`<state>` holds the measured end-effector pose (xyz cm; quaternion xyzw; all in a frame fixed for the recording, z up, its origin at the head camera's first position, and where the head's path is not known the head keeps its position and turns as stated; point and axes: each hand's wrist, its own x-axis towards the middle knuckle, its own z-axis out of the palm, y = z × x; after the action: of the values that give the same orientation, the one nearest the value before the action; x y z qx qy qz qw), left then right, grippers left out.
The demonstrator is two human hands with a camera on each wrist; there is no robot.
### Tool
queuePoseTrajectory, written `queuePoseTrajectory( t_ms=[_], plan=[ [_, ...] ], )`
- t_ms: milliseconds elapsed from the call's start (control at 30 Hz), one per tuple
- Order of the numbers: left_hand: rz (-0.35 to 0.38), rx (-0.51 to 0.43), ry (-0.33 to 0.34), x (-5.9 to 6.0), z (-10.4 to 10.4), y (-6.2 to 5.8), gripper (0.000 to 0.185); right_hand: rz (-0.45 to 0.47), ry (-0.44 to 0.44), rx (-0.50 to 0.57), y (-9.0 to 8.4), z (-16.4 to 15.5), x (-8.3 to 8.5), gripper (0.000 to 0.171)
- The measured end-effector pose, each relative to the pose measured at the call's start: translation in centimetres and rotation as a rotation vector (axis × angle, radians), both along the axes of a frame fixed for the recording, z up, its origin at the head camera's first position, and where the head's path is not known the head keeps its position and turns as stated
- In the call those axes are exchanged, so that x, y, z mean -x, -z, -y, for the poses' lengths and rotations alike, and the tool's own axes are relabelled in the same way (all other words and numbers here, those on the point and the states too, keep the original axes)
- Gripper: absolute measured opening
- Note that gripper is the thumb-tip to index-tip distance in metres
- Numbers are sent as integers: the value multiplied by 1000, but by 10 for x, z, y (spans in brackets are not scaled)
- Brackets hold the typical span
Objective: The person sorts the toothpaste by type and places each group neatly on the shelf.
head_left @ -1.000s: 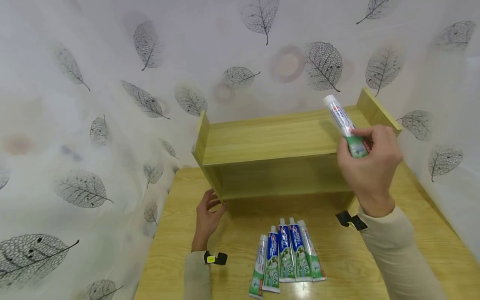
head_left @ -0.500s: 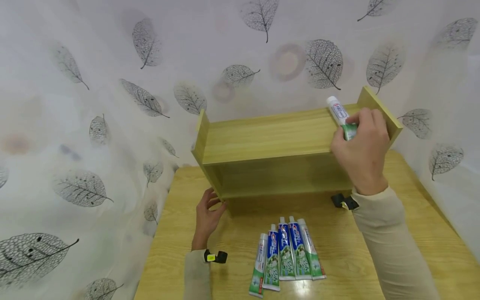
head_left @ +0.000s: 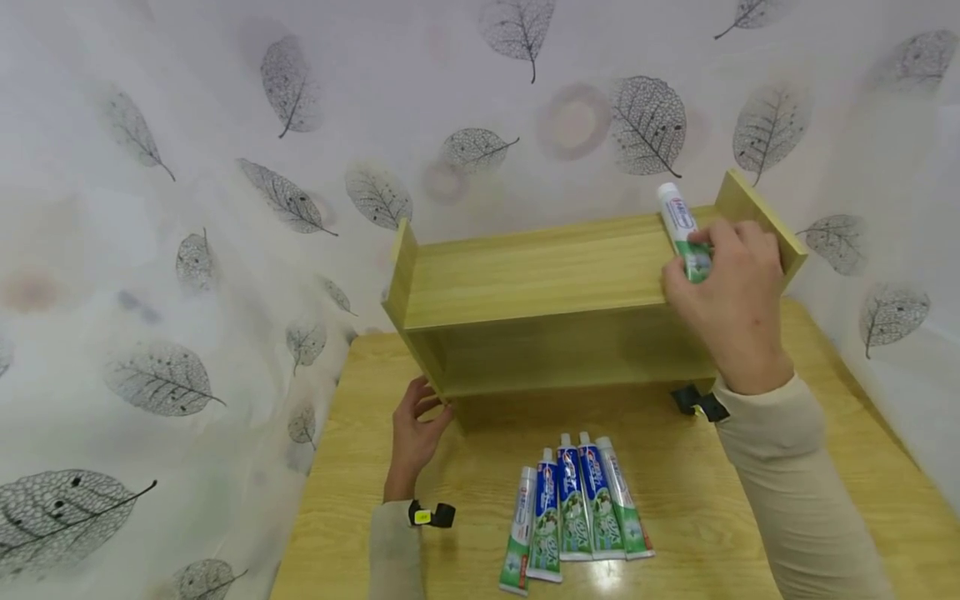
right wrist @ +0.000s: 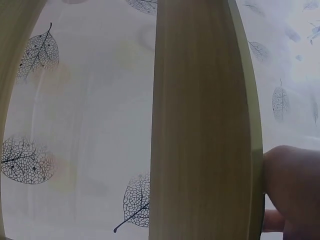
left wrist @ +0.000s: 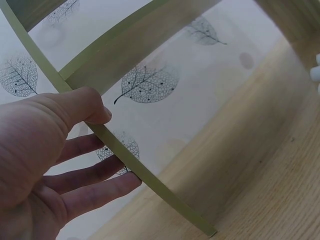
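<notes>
My right hand [head_left: 731,304] pinches a white-and-green toothpaste tube [head_left: 680,218] between thumb and fingers, over the right end of the wooden shelf's top board [head_left: 525,275]. The tube's white cap points toward the wall; the hand covers its lower end. In the right wrist view, part of the right hand [right wrist: 295,187] shows beside the board's edge, with the tube hidden. At the lower left, my left hand [head_left: 415,440] grips the shelf's side panel [left wrist: 155,185], thumb on one face and fingers on the other.
Several toothpaste tubes [head_left: 573,508], blue-and-green and white-and-green, lie fanned side by side on the wooden table [head_left: 697,517] in front of the shelf. Upright end pieces [head_left: 761,215] bound the top board. A leaf-patterned wall covering [head_left: 480,75] stands behind.
My right hand has carried the tube forward and down toward the right end of the top board, then shifted it slightly. The left hand has stayed on the side panel.
</notes>
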<state>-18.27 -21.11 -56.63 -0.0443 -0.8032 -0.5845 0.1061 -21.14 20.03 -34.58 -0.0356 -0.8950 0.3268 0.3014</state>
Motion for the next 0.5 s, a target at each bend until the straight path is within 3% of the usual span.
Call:
queuePoseTrajectory(
  t_ms=[367, 500],
  plan=[
    [-4, -1, 5, 0, -1, 0, 57, 1, 7, -1, 0, 1, -3, 40],
    [1, 4, -6, -1, -1, 0, 57, -126, -12, 0, 8, 2, -11, 49]
  ],
)
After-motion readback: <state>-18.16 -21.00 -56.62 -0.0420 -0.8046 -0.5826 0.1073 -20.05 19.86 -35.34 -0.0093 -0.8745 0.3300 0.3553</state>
